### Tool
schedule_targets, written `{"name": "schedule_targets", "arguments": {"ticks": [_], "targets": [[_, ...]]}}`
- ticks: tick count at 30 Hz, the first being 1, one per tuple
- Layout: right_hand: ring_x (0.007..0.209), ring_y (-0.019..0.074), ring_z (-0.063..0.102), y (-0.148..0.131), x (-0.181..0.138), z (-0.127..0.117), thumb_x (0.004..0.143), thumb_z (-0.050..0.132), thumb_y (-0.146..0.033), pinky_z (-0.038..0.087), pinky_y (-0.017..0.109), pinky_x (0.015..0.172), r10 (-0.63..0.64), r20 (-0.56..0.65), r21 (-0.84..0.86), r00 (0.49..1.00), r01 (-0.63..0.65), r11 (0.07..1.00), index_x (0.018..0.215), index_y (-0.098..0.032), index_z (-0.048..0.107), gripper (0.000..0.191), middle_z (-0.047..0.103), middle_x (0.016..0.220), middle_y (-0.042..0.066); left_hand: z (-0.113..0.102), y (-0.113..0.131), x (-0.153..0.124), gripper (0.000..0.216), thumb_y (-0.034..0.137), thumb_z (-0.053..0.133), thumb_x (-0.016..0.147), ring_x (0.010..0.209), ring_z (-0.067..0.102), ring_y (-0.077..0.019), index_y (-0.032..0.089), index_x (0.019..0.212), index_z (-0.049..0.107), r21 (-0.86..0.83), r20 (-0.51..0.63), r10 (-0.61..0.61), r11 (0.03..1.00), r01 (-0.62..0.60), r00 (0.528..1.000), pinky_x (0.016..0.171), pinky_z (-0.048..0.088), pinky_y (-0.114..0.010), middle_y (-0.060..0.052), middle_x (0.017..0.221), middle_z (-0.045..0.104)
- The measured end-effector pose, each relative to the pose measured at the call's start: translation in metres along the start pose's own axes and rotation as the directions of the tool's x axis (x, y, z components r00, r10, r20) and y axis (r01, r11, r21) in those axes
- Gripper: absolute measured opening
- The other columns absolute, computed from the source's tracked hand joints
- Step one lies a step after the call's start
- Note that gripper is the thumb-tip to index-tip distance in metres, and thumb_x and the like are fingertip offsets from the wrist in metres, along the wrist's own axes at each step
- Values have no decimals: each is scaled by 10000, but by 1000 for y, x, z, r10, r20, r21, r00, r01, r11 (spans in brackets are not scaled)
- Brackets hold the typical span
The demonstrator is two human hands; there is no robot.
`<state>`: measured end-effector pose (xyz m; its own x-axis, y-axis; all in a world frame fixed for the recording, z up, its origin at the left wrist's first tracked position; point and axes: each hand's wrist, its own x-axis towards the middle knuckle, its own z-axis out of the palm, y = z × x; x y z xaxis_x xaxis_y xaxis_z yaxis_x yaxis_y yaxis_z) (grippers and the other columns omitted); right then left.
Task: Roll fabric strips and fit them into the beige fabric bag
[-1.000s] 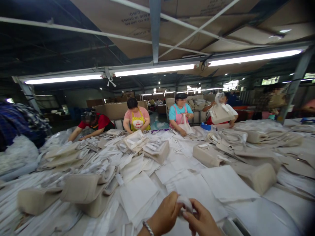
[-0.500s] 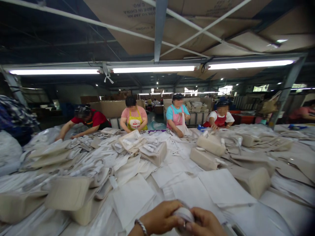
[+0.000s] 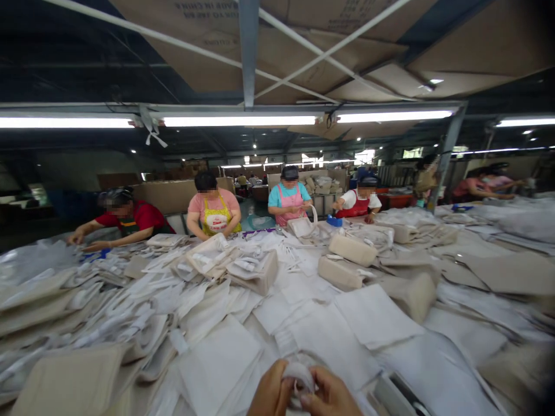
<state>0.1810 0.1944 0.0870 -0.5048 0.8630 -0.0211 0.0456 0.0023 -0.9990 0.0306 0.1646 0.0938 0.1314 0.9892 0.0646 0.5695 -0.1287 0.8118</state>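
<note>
Head view, so the biggest thing going on is a huge spread of beige bags (image 3: 69, 381) and white sheets (image 3: 375, 315) filling the lower half of the frame, co-workers (image 3: 212, 214) lined up behind it mid-frame. Smaller stuff: a grey box (image 3: 396, 393) at lower right, just beside the hands. Left hand (image 3: 271, 390) and right hand (image 3: 332, 393) are at bottom centre, fingers of both pinched onto a white loop (image 3: 299, 372) between them, one hand per side. For handling it well, I'd keep that pinch light and even, let the thumbs do the shaping, and hold it up off the sheets so nothing snags. As for the loop itself: pale, curled round, soft-looking, kinda rumpled, with a hollow in the middle. Something tiny shows in there, too blurry to tell what.
</note>
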Motion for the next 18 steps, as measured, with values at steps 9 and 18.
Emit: {"name": "schedule_targets", "arguments": {"ticks": [9,18], "targets": [[368,62,399,-27,-5,-19,538,519,-159,260,150,321,280,59,-405,958,-233,884,721,-143,538,186,445,457,-69,-4,7,10,196,231,315,794,754,483,-168,169,938,433,467,374,175,813,-348,911,648,369,-278,-61,884,517],[418,75,448,-24,8,-9,634,603,-345,425,187,379,99,-121,1,988,-99,995,685,-121,540,238,489,485,-35,-6,-28,26,397,438,258,819,577,446,-84,111,834,483,-436,213,191,896,-82,958,595,379,-227,-7,653,479]]}}
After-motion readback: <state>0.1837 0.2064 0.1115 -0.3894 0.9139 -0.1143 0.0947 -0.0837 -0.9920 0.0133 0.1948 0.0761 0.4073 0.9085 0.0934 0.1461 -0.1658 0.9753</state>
